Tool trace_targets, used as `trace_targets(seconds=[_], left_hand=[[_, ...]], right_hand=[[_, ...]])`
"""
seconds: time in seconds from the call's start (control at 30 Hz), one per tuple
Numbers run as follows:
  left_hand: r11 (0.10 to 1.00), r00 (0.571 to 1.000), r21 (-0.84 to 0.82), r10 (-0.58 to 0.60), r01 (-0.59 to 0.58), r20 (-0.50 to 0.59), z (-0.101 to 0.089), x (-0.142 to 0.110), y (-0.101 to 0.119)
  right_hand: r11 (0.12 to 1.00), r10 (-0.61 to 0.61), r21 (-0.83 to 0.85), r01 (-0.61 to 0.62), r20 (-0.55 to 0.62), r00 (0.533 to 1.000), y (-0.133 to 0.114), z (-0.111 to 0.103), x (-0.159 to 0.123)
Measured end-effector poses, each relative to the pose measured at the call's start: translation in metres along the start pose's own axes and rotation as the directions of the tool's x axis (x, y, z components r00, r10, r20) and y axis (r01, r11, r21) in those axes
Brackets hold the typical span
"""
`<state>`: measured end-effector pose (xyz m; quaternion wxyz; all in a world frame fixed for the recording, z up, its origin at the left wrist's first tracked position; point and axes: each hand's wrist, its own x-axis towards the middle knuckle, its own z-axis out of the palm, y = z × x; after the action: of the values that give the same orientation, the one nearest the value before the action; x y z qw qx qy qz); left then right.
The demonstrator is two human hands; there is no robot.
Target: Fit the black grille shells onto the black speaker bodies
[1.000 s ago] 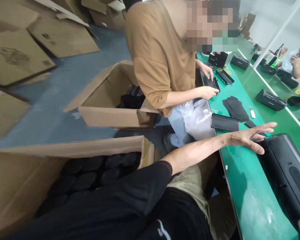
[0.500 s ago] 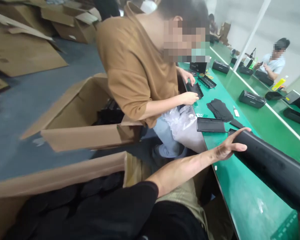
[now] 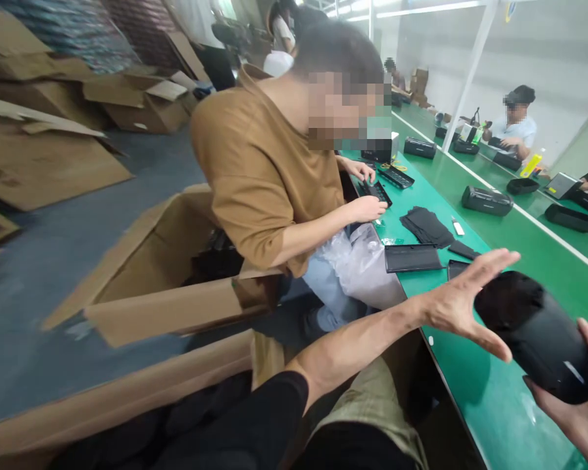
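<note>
A glossy black rounded speaker housing is held above the green bench at the right of the head view. My right hand grips its near end, thumb on one side and fingers on the other. My left hand reaches in from the left, thumb and fingers spread wide around the far end. Whether its palm touches the housing I cannot tell. Beneath and behind that hand lies a black tray-like shell, partly hidden.
A co-worker in a brown shirt sits close on the left, handling a black part. Black sheets and another shell lie on the bench. Open cardboard boxes stand on the floor. More speakers line the bench's far side.
The speaker housing has swung from lying lengthwise to showing its end. My left hand has loosened from its grip and spread its fingers. My right hand has come further into view.
</note>
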<state>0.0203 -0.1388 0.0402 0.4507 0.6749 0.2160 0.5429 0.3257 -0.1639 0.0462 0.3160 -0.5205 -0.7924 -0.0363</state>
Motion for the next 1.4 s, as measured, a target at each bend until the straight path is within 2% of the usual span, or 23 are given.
trace_targets(seconds=[0.1,0.17,0.23,0.33,0.4,0.5,0.6,0.73,0.87,0.97,1.03,1.1,1.13,1.2,1.27,1.3,1.33,1.37,1.4], left_hand=[[0.996,0.998,0.083,0.018,-0.023,0.060,0.007,0.003,-0.002],[0.997,1.000,0.080,0.000,-0.001,0.013,0.011,0.000,-0.012],[0.998,0.997,0.037,-0.056,0.057,-0.045,0.010,-0.008,-0.023],[0.983,0.982,-0.070,-0.173,0.168,-0.073,0.004,-0.020,-0.033],[0.972,0.976,-0.104,-0.214,0.209,-0.034,0.000,-0.023,-0.036],[0.973,0.973,-0.066,-0.218,0.222,0.071,-0.004,-0.024,-0.041],[0.971,0.968,-0.031,-0.233,0.237,0.092,-0.004,-0.025,-0.044],[0.968,0.971,-0.077,-0.239,0.240,0.015,0.002,-0.030,-0.050],[0.949,0.962,-0.190,-0.265,0.250,-0.062,0.012,-0.035,-0.062],[0.922,0.948,-0.262,-0.313,0.285,-0.067,0.013,-0.036,-0.070],[0.898,0.931,-0.293,-0.360,0.328,-0.062,0.010,-0.035,-0.071],[0.869,0.912,-0.303,-0.410,0.391,0.004,0.004,-0.033,-0.068],[0.855,0.901,-0.297,-0.430,0.426,0.054,0.002,-0.033,-0.066],[0.834,0.880,-0.283,-0.462,0.474,0.111,0.000,-0.035,-0.060],[0.818,0.873,-0.320,-0.483,0.478,0.070,0.004,-0.039,-0.055],[0.810,0.873,-0.361,-0.487,0.463,0.027,0.008,-0.041,-0.054],[0.799,0.872,-0.407,-0.490,0.442,-0.014,0.012,-0.043,-0.054],[0.788,0.869,-0.448,-0.492,0.423,-0.045,0.017,-0.045,-0.054],[0.778,0.865,-0.477,-0.497,0.409,-0.068,0.021,-0.046,-0.054]], right_hand=[[0.965,-0.214,-0.149,0.216,0.035,0.976,0.010,0.009,0.000],[0.959,-0.247,-0.132,0.250,0.039,0.968,0.018,0.011,-0.007],[0.981,-0.186,-0.042,0.187,0.021,0.982,0.024,0.010,-0.021],[0.974,0.052,0.220,-0.060,0.043,0.998,0.022,0.006,-0.047],[0.907,0.215,0.354,-0.227,0.072,0.974,0.012,0.005,-0.061],[0.841,0.353,0.418,-0.343,0.057,0.934,-0.008,0.004,-0.070],[0.822,0.391,0.426,-0.378,0.060,0.919,-0.023,-0.001,-0.070],[0.827,0.426,0.392,-0.402,0.029,0.904,-0.030,-0.004,-0.067],[0.823,0.439,0.366,-0.434,0.075,0.895,-0.009,0.006,-0.065],[0.828,0.363,0.397,-0.397,0.160,0.918,0.014,0.013,-0.068],[0.842,0.344,0.372,-0.391,0.189,0.920,0.022,0.014,-0.069],[0.831,0.409,0.318,-0.457,0.209,0.888,0.019,0.010,-0.070],[0.798,0.455,0.322,-0.510,0.233,0.860,0.015,0.008,-0.069],[0.671,0.521,0.401,-0.624,0.344,0.781,0.009,0.001,-0.067],[0.545,0.529,0.444,-0.711,0.475,0.703,0.010,-0.006,-0.061],[0.545,0.530,0.416,-0.728,0.502,0.683,0.013,-0.010,-0.057],[0.605,0.539,0.355,-0.713,0.476,0.695,0.017,-0.013,-0.053],[0.713,0.525,0.268,-0.648,0.407,0.747,0.021,-0.016,-0.047],[0.842,0.447,0.162,-0.515,0.328,0.832,0.024,-0.018,-0.042]])
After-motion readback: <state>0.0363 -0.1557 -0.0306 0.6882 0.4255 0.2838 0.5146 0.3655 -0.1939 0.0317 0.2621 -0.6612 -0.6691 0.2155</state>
